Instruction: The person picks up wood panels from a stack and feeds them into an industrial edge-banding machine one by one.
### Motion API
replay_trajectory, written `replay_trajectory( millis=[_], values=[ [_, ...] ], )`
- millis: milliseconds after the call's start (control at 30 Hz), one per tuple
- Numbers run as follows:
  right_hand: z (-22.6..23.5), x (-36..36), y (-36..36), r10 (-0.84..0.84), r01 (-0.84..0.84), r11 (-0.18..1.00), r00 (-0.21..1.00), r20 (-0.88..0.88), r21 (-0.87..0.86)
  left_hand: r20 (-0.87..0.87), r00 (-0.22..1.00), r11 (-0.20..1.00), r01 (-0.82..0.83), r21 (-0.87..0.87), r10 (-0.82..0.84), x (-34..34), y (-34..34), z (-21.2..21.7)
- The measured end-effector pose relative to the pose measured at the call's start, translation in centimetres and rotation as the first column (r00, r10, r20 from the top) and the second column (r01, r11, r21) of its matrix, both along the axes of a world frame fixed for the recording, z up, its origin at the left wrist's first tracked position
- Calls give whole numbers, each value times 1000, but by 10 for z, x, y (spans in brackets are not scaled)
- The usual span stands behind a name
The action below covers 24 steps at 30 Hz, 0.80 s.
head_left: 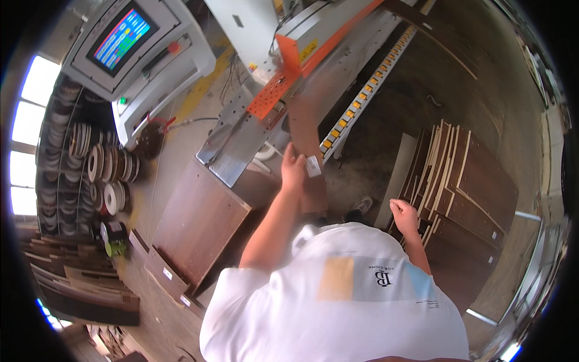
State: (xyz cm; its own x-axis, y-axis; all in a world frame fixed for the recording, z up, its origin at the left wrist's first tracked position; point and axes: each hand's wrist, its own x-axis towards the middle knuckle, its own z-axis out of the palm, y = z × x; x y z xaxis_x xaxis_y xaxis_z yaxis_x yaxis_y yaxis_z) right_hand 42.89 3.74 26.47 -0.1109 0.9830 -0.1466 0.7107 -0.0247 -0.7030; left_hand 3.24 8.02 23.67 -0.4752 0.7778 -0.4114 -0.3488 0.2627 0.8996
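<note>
A narrow brown board (306, 130) with a white label (312, 166) reaches from in front of my body toward the machine. My left hand (294, 170) grips this board by its left edge, close to the label. To the right, my right hand (404, 215) is held with its fingers curled in, and I see nothing in it. It is beside the near left side of a stack of brown panels (482, 175). The orange guard (272, 96) of the machine is just beyond the board, above a shiny metal table (224, 155).
A roller track with yellow rollers (356, 105) runs away at the far right. A control panel with a lit screen (123, 37) stands at the far left. Rolls of edging tape (102, 161) fill a rack at left. A stack of large brown boards (196, 217) stands left of me.
</note>
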Motion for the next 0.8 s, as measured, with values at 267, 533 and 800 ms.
replay_trajectory(
  millis=[267, 533, 800],
  values=[
    [-9, 21, 12, 142, -105, 958, 982, 121, -268, -159, 925, 928, -361, -95, 344, -34, 16, -35],
    [-31, 58, 7, 40, 10, 910, 993, 112, -414, 40, 940, 940, -340, 34, 338, -41, 39, -23],
    [-65, 95, -16, -1, 19, 862, 999, 36, -506, 65, 941, 941, -335, 45, 332, -21, 88, -22]
  ],
)
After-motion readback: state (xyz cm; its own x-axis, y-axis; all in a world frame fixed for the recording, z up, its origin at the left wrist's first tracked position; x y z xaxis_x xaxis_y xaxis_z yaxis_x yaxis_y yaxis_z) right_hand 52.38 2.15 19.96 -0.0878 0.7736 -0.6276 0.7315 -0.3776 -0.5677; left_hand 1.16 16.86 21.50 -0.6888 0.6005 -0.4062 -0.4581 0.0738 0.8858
